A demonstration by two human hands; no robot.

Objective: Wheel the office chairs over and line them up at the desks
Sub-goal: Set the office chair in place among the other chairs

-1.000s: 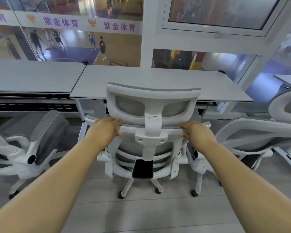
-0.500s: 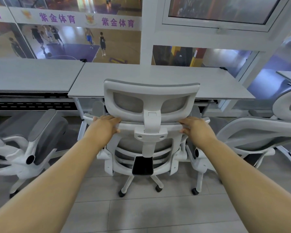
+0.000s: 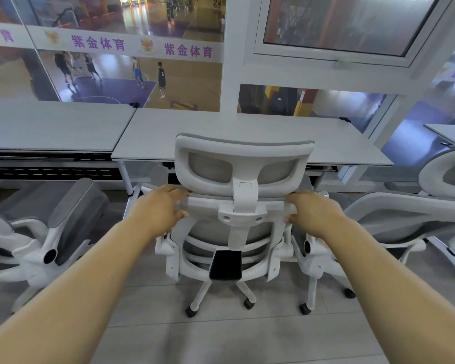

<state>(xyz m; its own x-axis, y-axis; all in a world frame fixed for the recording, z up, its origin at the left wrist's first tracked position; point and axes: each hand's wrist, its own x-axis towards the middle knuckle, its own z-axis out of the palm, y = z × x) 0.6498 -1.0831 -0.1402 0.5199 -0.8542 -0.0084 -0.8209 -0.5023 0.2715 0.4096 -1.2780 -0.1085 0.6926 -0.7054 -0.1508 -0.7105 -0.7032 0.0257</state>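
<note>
A white desk (image 3: 247,137) runs under the window, and the middle chair (image 3: 243,195) stands on the floor facing its near edge, seat apparently just short of tucking under. Another chair (image 3: 45,227) sits to its left and one more (image 3: 415,214) to its right. The left hand (image 3: 160,210) and right hand (image 3: 313,211) each grasp the top rail of the backrest, fingers curled over it. The pushing-in step looks nearly finished; next likely calls for a straight, even shove, then letting go.
</note>
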